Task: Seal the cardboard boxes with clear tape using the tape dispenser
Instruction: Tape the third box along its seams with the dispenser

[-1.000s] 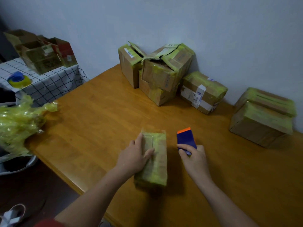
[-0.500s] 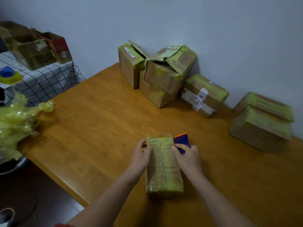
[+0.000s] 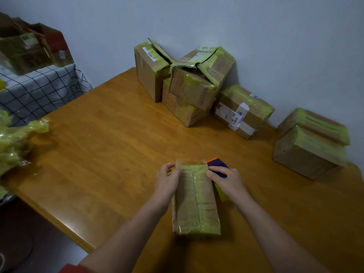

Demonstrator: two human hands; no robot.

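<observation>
The small box [image 3: 197,201] looks nearly sealed; left hand [image 3: 167,181] pinches its far edge, right hand [image 3: 228,181] clasps the tape dispenser [image 3: 217,166] beside it

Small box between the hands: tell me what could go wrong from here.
1. The right hand holds the tape dispenser at the small box's far corner; new tape may start crooked or wrinkle over the tape already there.
2. The left hand has a grip on the far corner only, so the box could twist on the table when tape pulls.
</observation>
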